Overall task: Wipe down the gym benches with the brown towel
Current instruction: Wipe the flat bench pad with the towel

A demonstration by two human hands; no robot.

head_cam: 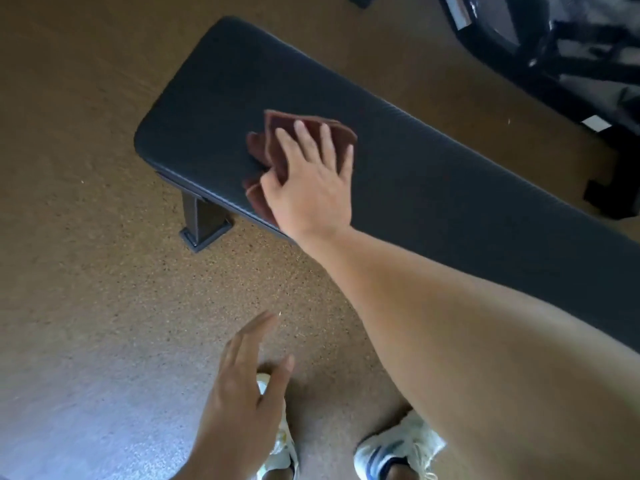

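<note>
A flat gym bench (433,161) with black padding runs from upper left to right across the view. The folded brown towel (273,133) lies on its near-left part. My right hand (311,181) lies flat on the towel with straight, spread fingers, pressing it onto the padding; my thumb is at the towel's left edge. My left hand (242,386) hangs in the air lower down, over the floor, fingers straight and relaxed, holding nothing.
The bench's black metal leg (202,221) stands on speckled brown floor (104,271). Dark gym equipment (568,53) fills the upper right corner. My white shoes (394,452) are at the bottom edge.
</note>
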